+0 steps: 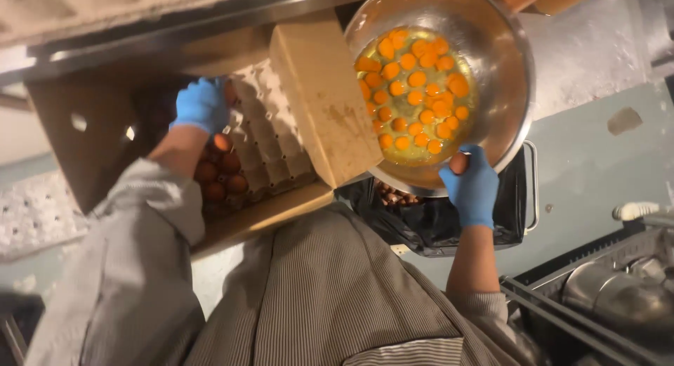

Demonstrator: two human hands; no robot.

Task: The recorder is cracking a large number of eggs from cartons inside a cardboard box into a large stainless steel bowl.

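Note:
A large steel bowl [505,50] holds several cracked eggs with orange yolks [414,92]. My right hand [472,187], in a blue glove, grips a brown egg [458,162] at the bowl's near rim. My left hand [202,105], also gloved in blue, reaches into an open cardboard box [319,92] and rests on a grey egg tray [270,138]. Several brown eggs [221,173] lie in the tray just below that hand. Whether the left fingers grip an egg is hidden.
A bin lined with a black bag [435,222] holding eggshells sits under the bowl. A steel pot and metal rack [611,296] stand at the lower right. A grey floor [597,162] lies beyond. My striped apron fills the lower middle.

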